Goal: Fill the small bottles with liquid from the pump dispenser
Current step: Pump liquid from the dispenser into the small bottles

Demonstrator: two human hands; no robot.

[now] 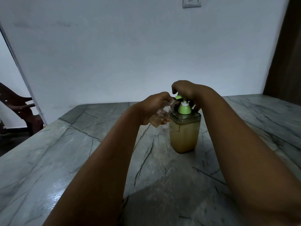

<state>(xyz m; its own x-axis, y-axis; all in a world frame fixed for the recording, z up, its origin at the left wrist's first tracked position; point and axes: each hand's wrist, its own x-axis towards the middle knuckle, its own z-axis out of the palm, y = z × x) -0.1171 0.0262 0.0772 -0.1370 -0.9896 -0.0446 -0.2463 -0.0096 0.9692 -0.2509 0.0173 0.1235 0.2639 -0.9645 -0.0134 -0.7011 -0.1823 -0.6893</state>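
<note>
Clear plastic, the small bottle (160, 114) sits tilted just left of frame centre, its mouth angled up to the right against the green nozzle of the pump dispenser (184, 131). A little yellowish liquid lies in its lower end. The left hand (154, 110) grips it, fingers curled round its body. The dispenser stands upright on the table (65, 160), just right of centre: a square, see-through container mostly full of cloudy tan liquid, with a green collar and a white stem under the pump head. The right hand (185, 91) rests on top of the pump head, fingers curled down over it and partly round the collar; how far the head is pushed down cannot be told. Both bare forearms reach in from the lower edge. The table is grey veined stone. Behind it rises a pale wall with a switch plate (191, 2) at the top edge, dark wooden furniture (21, 108) at far left, and a brown door (286, 54) at far right.
</note>
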